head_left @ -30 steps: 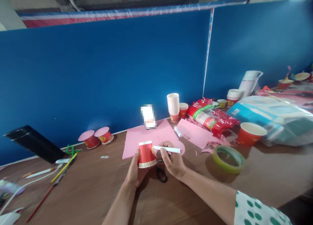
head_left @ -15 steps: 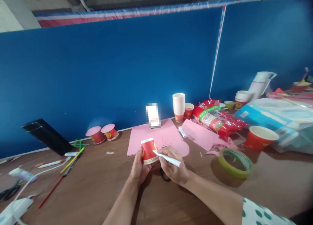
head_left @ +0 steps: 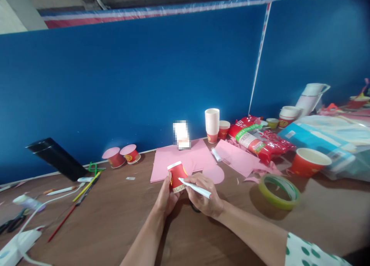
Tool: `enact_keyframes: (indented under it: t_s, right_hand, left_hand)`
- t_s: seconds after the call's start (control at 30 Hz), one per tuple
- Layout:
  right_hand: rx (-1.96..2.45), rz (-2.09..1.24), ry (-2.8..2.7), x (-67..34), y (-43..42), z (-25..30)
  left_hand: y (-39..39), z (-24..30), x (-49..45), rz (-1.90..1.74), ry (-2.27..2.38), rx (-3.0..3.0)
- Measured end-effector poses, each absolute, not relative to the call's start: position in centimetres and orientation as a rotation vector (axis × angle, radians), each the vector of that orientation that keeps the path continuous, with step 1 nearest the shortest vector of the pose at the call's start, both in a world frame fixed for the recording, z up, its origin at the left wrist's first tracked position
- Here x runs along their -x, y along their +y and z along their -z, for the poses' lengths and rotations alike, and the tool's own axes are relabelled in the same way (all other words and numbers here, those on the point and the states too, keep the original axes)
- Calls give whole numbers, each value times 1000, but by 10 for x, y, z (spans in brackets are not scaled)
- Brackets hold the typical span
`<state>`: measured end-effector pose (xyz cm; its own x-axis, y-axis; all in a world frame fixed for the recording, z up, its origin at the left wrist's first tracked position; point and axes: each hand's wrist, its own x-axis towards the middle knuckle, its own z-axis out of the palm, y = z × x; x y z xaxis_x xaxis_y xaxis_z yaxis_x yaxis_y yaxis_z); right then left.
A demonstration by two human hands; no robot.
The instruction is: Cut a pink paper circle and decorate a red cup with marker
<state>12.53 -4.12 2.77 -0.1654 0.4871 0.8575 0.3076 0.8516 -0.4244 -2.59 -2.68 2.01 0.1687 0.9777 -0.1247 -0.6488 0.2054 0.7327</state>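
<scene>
My left hand (head_left: 167, 198) is closed around a small red paper cup (head_left: 177, 175), which tilts slightly, its white edge at the top and a gold zigzag band low down. My right hand (head_left: 204, 194) grips a white pen (head_left: 198, 189) like a writing tool. The pen's tip lies at the cup's red side; whether it touches is too fine to tell. Under my right hand shows part of a dark ring-shaped thing (head_left: 194, 207), mostly hidden. Just beyond my hands lie pink paper sheets (head_left: 163, 164) and a pink paper disc (head_left: 213, 174).
Right of my hands are a roll of tape (head_left: 264, 192), a red cup (head_left: 308, 165), a red packet (head_left: 251, 140) and a stack of cups (head_left: 212, 123). To the left stand two pink-topped cups (head_left: 113, 158), a black cylinder (head_left: 56, 158), brushes (head_left: 63, 221) and a power strip (head_left: 20, 244).
The cup has turned and tilted a little in my left hand. My right hand and the pen have shifted slightly left with it. The view has moved a little.
</scene>
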Motion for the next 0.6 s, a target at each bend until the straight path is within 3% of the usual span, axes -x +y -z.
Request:
enact_keyframes:
  t_s: [0.6]
  right_hand:
    - [749,-282,-1611,-128,-38,-28]
  left_hand:
    - [-26,-19,26,-1245,676,-526]
